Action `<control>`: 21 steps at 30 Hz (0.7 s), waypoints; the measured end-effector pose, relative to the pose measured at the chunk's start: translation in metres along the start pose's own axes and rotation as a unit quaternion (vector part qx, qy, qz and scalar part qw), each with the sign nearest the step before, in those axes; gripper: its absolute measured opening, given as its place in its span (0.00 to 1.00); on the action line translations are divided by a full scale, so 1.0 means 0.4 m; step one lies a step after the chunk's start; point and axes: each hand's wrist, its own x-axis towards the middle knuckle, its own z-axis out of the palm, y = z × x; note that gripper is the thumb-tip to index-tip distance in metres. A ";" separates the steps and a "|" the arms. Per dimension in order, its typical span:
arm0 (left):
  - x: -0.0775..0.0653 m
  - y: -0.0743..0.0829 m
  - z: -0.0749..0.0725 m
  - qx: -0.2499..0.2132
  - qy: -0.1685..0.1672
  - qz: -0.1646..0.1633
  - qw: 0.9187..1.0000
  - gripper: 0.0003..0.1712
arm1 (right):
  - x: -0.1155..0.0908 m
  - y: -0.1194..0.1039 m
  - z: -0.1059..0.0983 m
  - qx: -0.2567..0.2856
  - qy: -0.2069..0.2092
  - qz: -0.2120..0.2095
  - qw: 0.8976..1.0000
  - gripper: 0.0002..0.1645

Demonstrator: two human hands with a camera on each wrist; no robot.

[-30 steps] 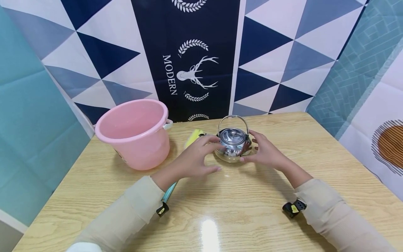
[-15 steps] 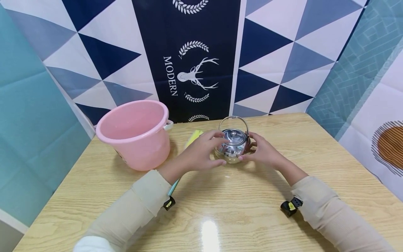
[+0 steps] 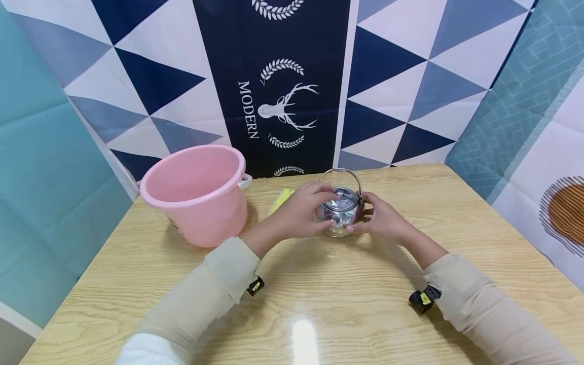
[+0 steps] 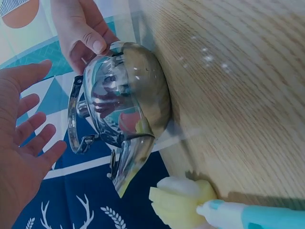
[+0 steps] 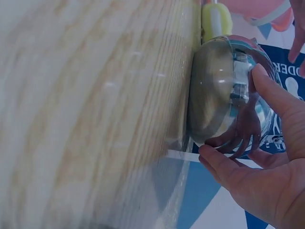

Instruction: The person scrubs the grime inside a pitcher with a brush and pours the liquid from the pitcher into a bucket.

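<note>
The right hand (image 3: pixel 383 219) grips the round, shiny metal kettle (image 3: pixel 345 218) on the pale wooden counter (image 3: pixel 360 299); the left hand (image 3: pixel 298 212), fingers spread wide, hovers beside it

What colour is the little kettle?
The kettle is shiny silver, best seen in the left wrist view.

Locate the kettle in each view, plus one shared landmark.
Head: kettle just right of and below center.
Left wrist: kettle left of center.
Right wrist: kettle in the upper right.
Landmark: yellow sponge, left of it in head, below in left wrist, above in right wrist.
</note>
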 end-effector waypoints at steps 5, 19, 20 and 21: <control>0.030 0.008 0.010 0.004 -0.017 -0.008 1.000 0.27 | -0.003 -0.006 -0.004 -0.001 -0.005 -0.003 1.000 0.60; 0.098 0.026 0.026 0.070 -0.074 -0.011 0.995 0.18 | -0.023 -0.024 -0.004 0.012 -0.009 -0.003 1.000 0.57; 0.104 0.028 0.025 0.076 -0.080 -0.019 0.994 0.17 | -0.024 -0.025 -0.005 0.011 -0.009 -0.003 1.000 0.57; 0.110 0.029 0.025 0.079 -0.083 -0.027 0.993 0.17 | -0.025 -0.025 -0.006 0.009 -0.009 -0.003 1.000 0.57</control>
